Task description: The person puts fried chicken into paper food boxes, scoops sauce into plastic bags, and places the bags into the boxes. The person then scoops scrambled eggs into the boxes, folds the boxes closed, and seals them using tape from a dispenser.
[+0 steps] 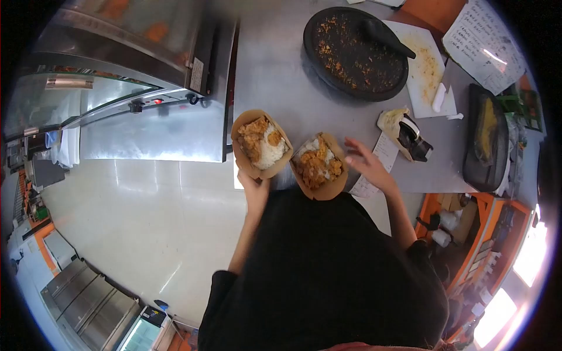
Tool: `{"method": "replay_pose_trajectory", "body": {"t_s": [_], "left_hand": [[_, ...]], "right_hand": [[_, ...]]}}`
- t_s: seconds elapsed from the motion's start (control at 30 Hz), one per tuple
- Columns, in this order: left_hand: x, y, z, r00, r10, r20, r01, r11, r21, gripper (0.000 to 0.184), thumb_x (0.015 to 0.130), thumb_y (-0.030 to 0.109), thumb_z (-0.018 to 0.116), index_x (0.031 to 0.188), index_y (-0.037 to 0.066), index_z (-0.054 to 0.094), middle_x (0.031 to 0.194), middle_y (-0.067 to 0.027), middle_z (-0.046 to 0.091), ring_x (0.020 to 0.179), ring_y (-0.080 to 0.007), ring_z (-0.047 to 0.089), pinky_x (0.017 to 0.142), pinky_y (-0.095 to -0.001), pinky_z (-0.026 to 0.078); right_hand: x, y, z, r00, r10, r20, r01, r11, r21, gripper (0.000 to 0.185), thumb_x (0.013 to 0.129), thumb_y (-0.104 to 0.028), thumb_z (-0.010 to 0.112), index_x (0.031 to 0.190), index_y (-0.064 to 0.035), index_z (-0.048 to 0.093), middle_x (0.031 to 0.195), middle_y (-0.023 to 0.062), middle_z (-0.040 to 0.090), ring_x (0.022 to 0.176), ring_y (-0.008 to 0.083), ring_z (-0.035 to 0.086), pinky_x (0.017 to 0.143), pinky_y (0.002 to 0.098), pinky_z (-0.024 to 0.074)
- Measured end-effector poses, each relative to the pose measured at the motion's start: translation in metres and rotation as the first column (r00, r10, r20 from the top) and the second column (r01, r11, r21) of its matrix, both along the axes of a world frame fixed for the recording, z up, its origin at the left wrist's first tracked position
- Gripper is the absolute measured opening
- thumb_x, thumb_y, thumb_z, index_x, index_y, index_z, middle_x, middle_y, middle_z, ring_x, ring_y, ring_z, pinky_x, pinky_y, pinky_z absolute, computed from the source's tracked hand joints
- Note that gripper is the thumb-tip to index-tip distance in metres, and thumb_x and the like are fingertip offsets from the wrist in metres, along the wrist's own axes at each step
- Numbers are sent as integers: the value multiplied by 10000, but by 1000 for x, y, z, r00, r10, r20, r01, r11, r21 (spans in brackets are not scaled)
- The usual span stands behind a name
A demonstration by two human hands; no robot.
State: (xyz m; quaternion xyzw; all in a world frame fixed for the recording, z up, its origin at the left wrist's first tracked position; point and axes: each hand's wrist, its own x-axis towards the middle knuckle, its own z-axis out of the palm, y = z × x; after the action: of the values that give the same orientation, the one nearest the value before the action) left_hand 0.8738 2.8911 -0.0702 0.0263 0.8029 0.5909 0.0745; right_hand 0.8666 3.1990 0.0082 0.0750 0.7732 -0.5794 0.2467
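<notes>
My left hand grips the near end of a brown paper food box at the table's left edge. White rice and fried chicken fill that box. A second paper food box, also with rice and fried chicken, sits to its right, close against my body. My right hand is just right of this second box, fingers apart and holding nothing. Beneath and beside that hand, a printed paper slip lies on the steel table.
A dark stone mortar with a pestle stands at the back, beside a stained white cutting board. A black-and-white wrapped object and a black tray lie to the right. A steel display warmer stands left.
</notes>
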Motion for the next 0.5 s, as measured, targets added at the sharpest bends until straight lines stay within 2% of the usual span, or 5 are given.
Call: {"method": "replay_pose_trajectory", "body": {"t_s": [0.13, 0.2, 0.3, 0.4, 0.5], "left_hand": [[37, 18, 3, 866, -215, 451, -51, 860, 507, 862, 682, -6, 606, 1343, -1, 52, 1346, -195, 184, 1185, -307, 333, 911, -355, 377], [30, 29, 10, 802, -381, 459, 50, 809, 585, 867, 694, 30, 610, 1346, 0, 40, 1357, -188, 167, 1211, -288, 282, 940, -351, 334], [19, 41, 21, 713, -573, 405, 212, 726, 654, 877, 711, 83, 617, 1350, 1, 22, 1372, -178, 142, 1249, -260, 206, 984, -345, 270], [10, 56, 32, 655, -669, 350, 319, 666, 675, 891, 728, 136, 624, 1354, 1, 5, 1387, -167, 117, 1288, -231, 130, 1028, -339, 205], [6, 68, 24, 644, -671, 367, 328, 676, 660, 912, 739, 173, 631, 1362, 9, -14, 1402, -161, 101, 1310, -213, 94, 1056, -331, 162]], "right_hand": [[15, -28, -11, 982, 187, -14, -188, 982, -36, 496, 896, -288, 480, 1277, 3, 350, 1262, 130, 422, 1135, 251, 422, 964, 350, 321], [23, -38, -26, 992, 9, 124, 2, 996, -86, 486, 905, -268, 441, 1291, 13, 348, 1316, 158, 387, 1188, 313, 385, 1007, 367, 267], [29, -41, -13, 1000, 10, 20, -10, 1000, 25, 418, 943, -228, 340, 1293, 1, 344, 1304, 141, 384, 1186, 214, 384, 1018, 344, 263], [33, -51, 22, 927, -43, -372, 79, 994, 81, 419, 942, -206, 302, 1314, -17, 343, 1367, 153, 321, 1253, 248, 317, 1046, 341, 201], [31, -53, 7, 926, -95, -365, 127, 990, 62, 429, 938, -196, 288, 1331, -28, 326, 1402, 149, 271, 1296, 272, 251, 1061, 340, 156]]}}
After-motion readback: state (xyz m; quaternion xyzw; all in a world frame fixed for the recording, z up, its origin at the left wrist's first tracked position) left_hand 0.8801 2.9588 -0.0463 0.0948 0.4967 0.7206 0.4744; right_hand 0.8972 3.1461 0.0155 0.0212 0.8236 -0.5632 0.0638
